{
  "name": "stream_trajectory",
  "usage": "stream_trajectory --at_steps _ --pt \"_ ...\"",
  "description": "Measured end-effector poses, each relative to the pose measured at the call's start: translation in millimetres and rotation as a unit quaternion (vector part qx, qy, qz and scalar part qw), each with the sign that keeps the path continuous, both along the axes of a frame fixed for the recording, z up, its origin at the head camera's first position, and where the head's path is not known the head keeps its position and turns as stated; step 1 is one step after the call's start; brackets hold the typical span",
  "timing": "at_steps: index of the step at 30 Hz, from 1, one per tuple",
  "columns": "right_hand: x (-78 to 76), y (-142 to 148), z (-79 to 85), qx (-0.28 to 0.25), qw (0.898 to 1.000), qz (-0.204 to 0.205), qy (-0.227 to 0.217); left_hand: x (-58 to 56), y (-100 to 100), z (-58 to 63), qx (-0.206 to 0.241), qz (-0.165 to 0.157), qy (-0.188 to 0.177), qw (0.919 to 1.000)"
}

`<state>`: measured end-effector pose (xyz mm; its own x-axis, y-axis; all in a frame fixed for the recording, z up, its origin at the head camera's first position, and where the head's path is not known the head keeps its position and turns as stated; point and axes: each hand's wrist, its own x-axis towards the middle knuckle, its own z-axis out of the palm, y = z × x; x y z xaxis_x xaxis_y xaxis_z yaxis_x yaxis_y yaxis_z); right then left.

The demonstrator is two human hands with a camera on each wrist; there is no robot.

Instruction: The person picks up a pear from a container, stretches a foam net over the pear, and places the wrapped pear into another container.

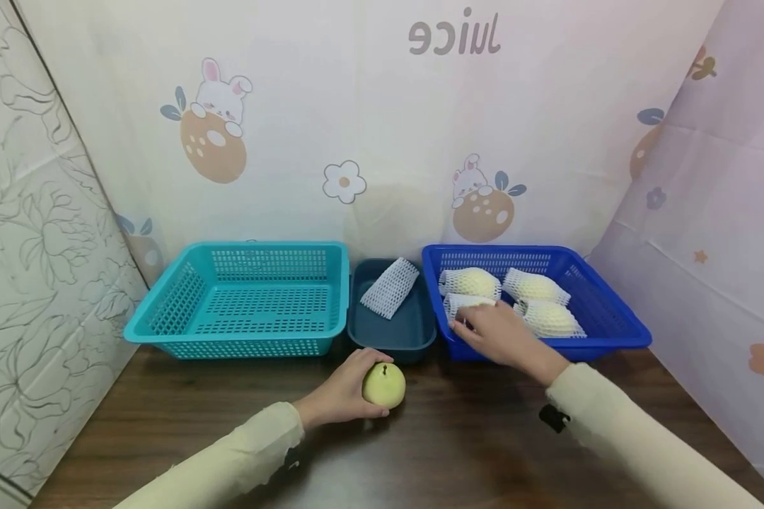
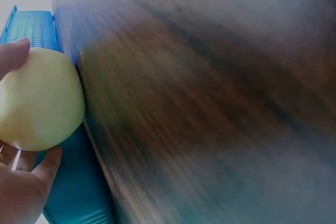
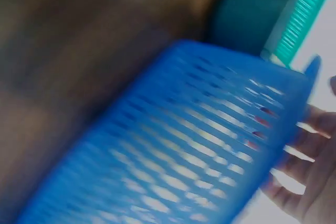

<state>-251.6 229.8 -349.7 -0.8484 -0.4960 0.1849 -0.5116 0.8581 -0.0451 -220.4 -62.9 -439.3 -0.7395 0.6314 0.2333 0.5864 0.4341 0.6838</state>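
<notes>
My left hand (image 1: 346, 392) holds a bare yellow-green pear (image 1: 384, 386), stem up, in front of the small dark teal bin (image 1: 391, 338). In the left wrist view, thumb and fingers curve round opposite sides of the pear (image 2: 44, 98). My right hand (image 1: 499, 329) reaches over the front rim of the blue basket (image 1: 611, 339). Its fingers are at a pear in a white foam net (image 1: 458, 304) in the near left part; contact cannot be made out. In the right wrist view the spread fingers (image 3: 315, 161) are partly behind the blurred basket wall.
Several other net-wrapped pears (image 1: 471, 281) lie in the blue basket. A loose white foam net (image 1: 391, 288) leans in the dark teal bin. A turquoise basket (image 1: 264, 300) stands at the left. Behind the containers hangs a printed curtain (image 1: 382, 106); the table (image 1: 420, 459) is dark wood.
</notes>
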Motion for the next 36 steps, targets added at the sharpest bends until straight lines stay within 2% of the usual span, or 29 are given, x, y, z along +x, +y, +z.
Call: stream_trajectory --at_steps 3,8,11,14,20,29,33,36 --pt "-19.5 -9.2 28.0 0.003 1.0 -0.011 -0.006 -2.5 1.3 3.1 0.0 0.007 0.002 1.0" --pt "-55.6 -25.6 67.8 -0.03 0.997 -0.024 -0.066 -7.7 4.4 6.7 -0.001 0.005 0.004 1.0" --pt "-75.6 -36.6 82.4 -0.033 0.996 -0.036 -0.08 -10.9 6.1 6.9 -0.003 0.001 0.009 1.0" --pt "-92.4 -46.8 87.8 -0.021 0.995 -0.049 -0.082 -13.2 7.6 5.6 -0.004 -0.004 0.014 0.9999" --pt "-118.1 -63.5 81.2 -0.025 0.99 -0.076 -0.115 -14.6 9.9 2.1 -0.002 -0.014 0.012 0.9998" --pt "-143.4 -94.2 61.3 -0.069 0.97 -0.129 -0.196 -10.1 7.8 0.7 -0.001 -0.016 -0.002 0.9999" --pt "-151.5 -106.7 43.6 -0.05 0.969 -0.155 -0.183 -4.3 3.8 0.2 -0.005 -0.007 -0.013 0.9999" --pt "-156.3 -110.2 28.0 -0.015 0.971 -0.17 -0.167 -0.4 2.8 -2.0 -0.005 -0.007 -0.017 0.9998"
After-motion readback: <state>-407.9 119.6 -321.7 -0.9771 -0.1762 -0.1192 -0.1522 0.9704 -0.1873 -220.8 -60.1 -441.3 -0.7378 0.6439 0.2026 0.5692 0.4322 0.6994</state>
